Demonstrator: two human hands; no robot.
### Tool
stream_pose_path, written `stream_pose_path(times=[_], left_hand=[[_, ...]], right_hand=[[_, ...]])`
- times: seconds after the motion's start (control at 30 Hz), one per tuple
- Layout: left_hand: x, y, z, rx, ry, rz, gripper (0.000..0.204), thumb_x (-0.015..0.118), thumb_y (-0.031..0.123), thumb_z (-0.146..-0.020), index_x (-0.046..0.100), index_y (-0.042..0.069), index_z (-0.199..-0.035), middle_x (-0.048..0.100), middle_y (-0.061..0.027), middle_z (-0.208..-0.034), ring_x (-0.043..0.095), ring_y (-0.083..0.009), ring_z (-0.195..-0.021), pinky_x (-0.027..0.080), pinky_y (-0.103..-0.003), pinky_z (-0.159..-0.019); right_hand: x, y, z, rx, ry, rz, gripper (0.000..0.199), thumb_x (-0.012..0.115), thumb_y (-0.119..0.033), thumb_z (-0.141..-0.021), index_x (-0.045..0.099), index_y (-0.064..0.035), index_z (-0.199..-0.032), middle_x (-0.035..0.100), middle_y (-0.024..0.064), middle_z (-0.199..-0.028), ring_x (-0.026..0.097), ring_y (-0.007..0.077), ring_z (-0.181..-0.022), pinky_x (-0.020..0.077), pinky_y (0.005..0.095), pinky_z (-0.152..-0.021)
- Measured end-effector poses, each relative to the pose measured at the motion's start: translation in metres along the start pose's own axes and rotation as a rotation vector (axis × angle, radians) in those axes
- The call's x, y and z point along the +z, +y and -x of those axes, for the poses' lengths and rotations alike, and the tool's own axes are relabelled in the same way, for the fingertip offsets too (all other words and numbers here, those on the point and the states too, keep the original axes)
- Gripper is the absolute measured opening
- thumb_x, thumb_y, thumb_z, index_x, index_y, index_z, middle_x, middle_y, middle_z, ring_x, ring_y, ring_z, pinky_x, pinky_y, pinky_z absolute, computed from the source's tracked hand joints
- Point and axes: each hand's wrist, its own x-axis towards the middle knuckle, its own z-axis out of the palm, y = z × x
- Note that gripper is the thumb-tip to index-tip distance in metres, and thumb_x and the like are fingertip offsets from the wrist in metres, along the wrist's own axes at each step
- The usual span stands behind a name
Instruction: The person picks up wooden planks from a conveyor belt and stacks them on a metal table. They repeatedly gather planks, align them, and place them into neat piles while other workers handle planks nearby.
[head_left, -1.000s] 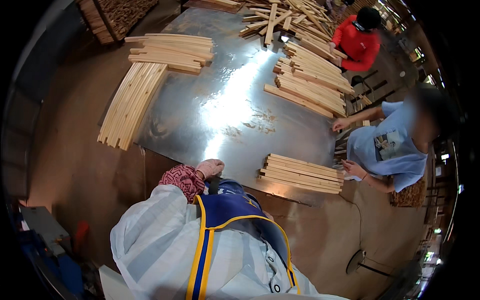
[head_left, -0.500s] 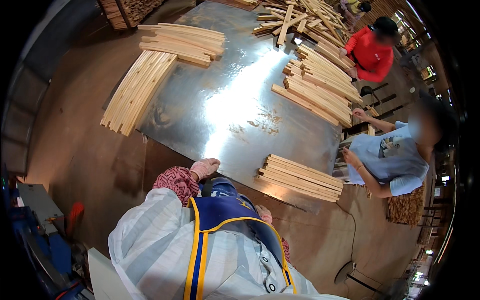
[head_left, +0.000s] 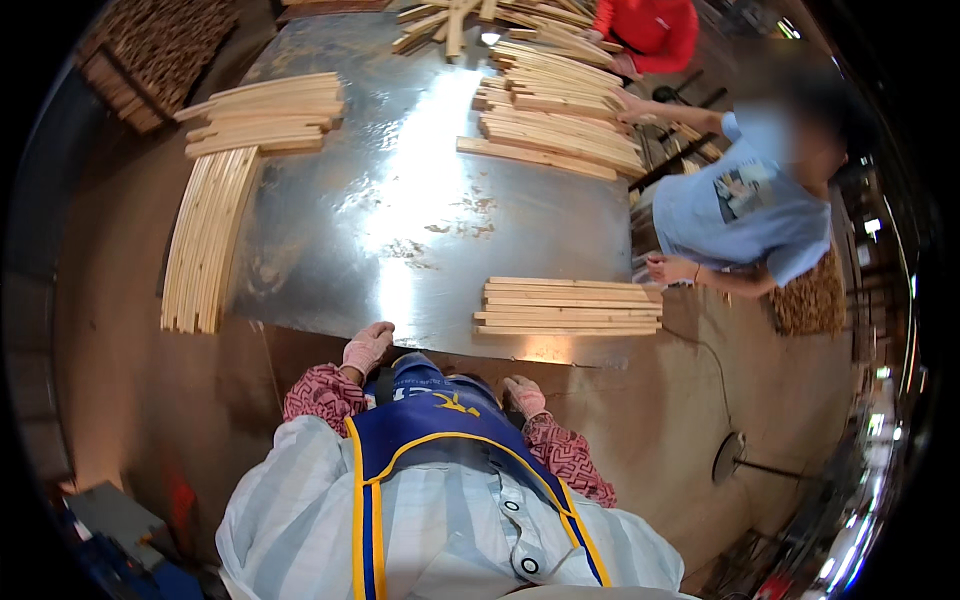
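My left hand (head_left: 368,346), in a pale pink work glove, rests at the near edge of the metal-topped table (head_left: 320,235). Its fingers are loosely stretched out and hold nothing. Lower and to the right, my right hand (head_left: 524,396), gloved the same way, hangs beside my blue apron, off the table. Its fingers look loosely extended, with nothing seen in them. Nearest to the right hand lies a small stack of wood strips (head_left: 570,308). Farther off on the left edge, another row of strips (head_left: 208,240) lies lengthwise.
Crosswise strips (head_left: 270,112) lie at the table's far left. A larger pile (head_left: 560,120) covers the far right, with loose pieces (head_left: 455,25) behind. A person in light blue (head_left: 745,200) reaches to that pile; another in red (head_left: 655,35) stands beyond. A floor stand (head_left: 728,458) is at right.
The view has turned, shifting the table leftward. My right hand shows more fully beside the apron; my left stays at the table edge. The person in blue has extended an arm to the pile.
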Motion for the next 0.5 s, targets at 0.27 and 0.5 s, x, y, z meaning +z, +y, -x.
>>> stream_pose_path(times=[0.27, 0.5], left_hand=[[-0.011, 0.011, 0.000, 0.007, -0.087, 0.139, 0.030, 0.056, 0.021, -0.092, 0.063, 0.005, -0.117, 0.064, -0.0013, -0.083, 0.053, -0.0098, -0.065, 0.043, -0.024, -0.058], [-0.014, -0.017, -0.024, -0.090, -0.238, 0.571, 0.026, 0.058, 0.017, -0.093, 0.063, 0.000, -0.111, 0.058, -0.0012, -0.072, 0.050, -0.0101, -0.059, 0.042, -0.024, -0.054]], right_hand=[[0.009, -0.023, 0.023, -0.296, -0.103, 0.358, 0.030, 0.055, -0.021, -0.086, 0.061, -0.0113, -0.114, 0.061, 0.0188, -0.113, 0.061, 0.0366, -0.100, 0.0509, 0.0422, -0.082], [0.011, -0.037, 0.025, -0.080, -0.175, 0.224, 0.031, 0.054, -0.022, -0.087, 0.061, -0.0121, -0.116, 0.058, 0.0186, -0.122, 0.057, 0.0387, -0.111, 0.0480, 0.0415, -0.092]])
